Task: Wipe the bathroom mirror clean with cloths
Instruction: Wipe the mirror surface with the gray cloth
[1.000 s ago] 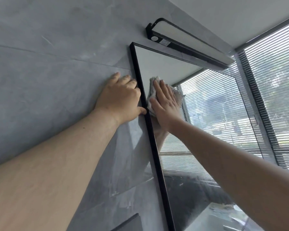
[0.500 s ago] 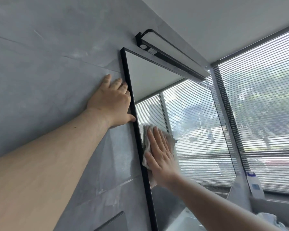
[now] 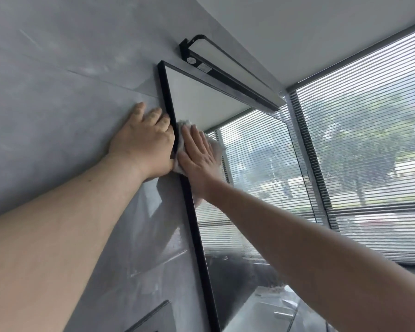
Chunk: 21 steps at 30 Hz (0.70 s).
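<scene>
A black-framed mirror (image 3: 254,178) hangs on the grey tiled wall and reflects window blinds. My right hand (image 3: 198,154) lies flat with straight fingers on a white cloth (image 3: 216,146), pressing it against the glass beside the mirror's left frame edge, in the upper part. Most of the cloth is hidden under the palm. My left hand (image 3: 144,142) rests on the wall just left of the frame, fingers bent at the frame's edge, and holds nothing.
A black bar lamp (image 3: 228,70) is mounted above the mirror. A window with horizontal blinds (image 3: 369,144) fills the right side. A dark rectangular fitting (image 3: 151,317) sits low on the grey wall (image 3: 58,104).
My right hand with the cloth slid down the left side of the glass, then came back up beside my left hand. My left hand stayed on the wall.
</scene>
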Each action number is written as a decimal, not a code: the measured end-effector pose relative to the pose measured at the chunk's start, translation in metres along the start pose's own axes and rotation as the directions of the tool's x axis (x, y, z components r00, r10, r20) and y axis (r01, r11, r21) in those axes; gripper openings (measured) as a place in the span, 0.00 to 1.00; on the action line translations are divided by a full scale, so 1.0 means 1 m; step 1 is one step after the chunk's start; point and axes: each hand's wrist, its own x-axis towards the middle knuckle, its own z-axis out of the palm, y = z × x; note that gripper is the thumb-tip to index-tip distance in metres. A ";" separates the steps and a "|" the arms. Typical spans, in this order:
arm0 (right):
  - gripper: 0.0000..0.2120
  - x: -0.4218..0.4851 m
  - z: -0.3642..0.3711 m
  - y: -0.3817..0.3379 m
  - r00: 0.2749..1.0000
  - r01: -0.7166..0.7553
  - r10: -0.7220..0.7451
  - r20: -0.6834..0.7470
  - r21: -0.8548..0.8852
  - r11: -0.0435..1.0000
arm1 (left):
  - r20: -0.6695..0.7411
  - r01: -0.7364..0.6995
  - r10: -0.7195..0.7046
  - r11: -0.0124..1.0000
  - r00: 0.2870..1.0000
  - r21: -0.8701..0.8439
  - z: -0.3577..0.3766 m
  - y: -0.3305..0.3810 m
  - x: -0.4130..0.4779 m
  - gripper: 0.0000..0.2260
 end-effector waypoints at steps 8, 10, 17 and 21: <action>0.31 -0.007 0.000 0.018 0.995 0.090 -0.090 -0.045 -0.005 0.996 | -0.011 -0.009 0.009 0.999 1.000 -0.042 -0.001 -0.004 0.002 0.38; 0.30 -0.045 0.005 0.036 0.998 0.065 -0.065 -0.016 -0.015 0.998 | 0.002 -0.010 0.010 0.999 1.000 -0.037 -0.001 -0.004 0.002 0.41; 0.29 -0.216 0.042 0.090 0.998 -0.012 0.016 0.067 -0.056 0.998 | 0.014 -0.011 0.011 1.000 1.000 -0.012 0.000 -0.002 0.001 0.41; 0.29 -0.274 0.051 0.092 0.977 -0.145 0.157 0.147 -0.088 0.985 | 0.085 -0.010 0.009 1.000 0.996 0.021 -0.006 -0.003 0.001 0.43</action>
